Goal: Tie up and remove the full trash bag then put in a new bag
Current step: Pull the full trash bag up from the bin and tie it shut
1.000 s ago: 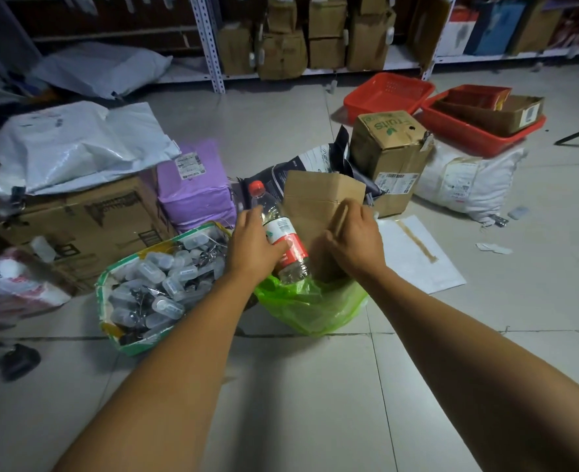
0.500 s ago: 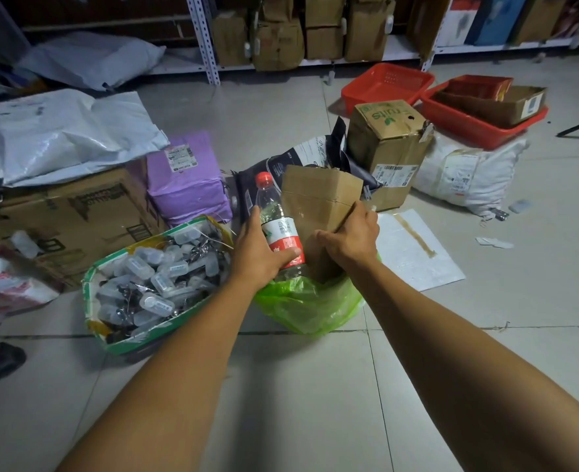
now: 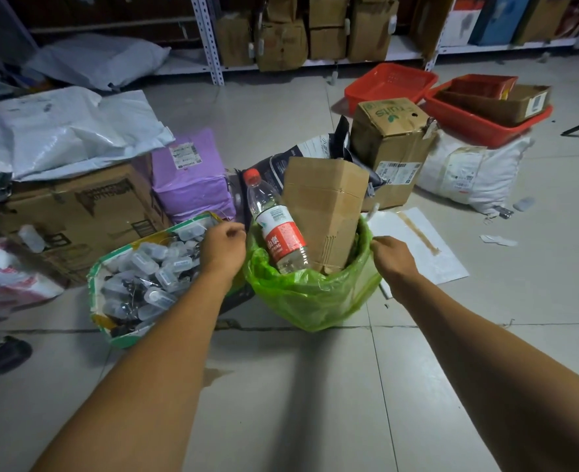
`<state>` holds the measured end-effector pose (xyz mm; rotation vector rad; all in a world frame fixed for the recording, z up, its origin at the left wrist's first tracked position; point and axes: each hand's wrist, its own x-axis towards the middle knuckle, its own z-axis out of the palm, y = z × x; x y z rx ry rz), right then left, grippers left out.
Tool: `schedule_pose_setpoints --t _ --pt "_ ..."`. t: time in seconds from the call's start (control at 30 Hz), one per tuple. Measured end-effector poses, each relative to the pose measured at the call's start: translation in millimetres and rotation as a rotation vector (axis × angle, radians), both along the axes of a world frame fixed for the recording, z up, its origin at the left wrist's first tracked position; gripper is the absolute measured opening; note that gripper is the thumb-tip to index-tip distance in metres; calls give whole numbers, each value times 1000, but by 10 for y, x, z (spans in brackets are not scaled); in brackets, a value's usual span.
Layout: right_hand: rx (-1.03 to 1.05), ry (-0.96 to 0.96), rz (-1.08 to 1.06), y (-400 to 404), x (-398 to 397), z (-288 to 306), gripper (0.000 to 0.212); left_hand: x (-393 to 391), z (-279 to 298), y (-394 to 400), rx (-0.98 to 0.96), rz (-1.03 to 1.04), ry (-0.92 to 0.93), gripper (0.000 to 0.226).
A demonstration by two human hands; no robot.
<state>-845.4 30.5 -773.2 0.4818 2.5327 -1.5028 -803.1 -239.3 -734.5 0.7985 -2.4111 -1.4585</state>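
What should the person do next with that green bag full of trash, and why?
Probably draw the two sides of the green bag up and inward to meet. The left hand and right hand each pinch its rim on opposite sides, but the bottle and the cardboard stand well above that rim, so they may need pressing down before a knot can close.

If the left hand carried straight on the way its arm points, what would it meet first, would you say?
Probably the purple parcel, just beyond the left hand, though depth is hard to judge.
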Motion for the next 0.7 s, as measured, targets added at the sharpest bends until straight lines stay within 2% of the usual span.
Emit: schedule_pose_setpoints --t 0.07,0.23,0.4,0.53,0.7 --pt "-2 -43 -14 18 27 -63 43 8 -86 -5 79 -24 -120 11" --pt "87 -60 -53 33 52 -167 57 37 -167 42 310 -30 -254 28" --pt "-29 -127 -70 33 60 -229 64 58 -201 47 475 -38 -353 38" --pt "-93 -96 -91 14 77 -236 60 49 -215 43 440 -8 -251 31" --pt "-180 -9 -119 31 115 -165 40 41 -186 16 338 58 -129 16"
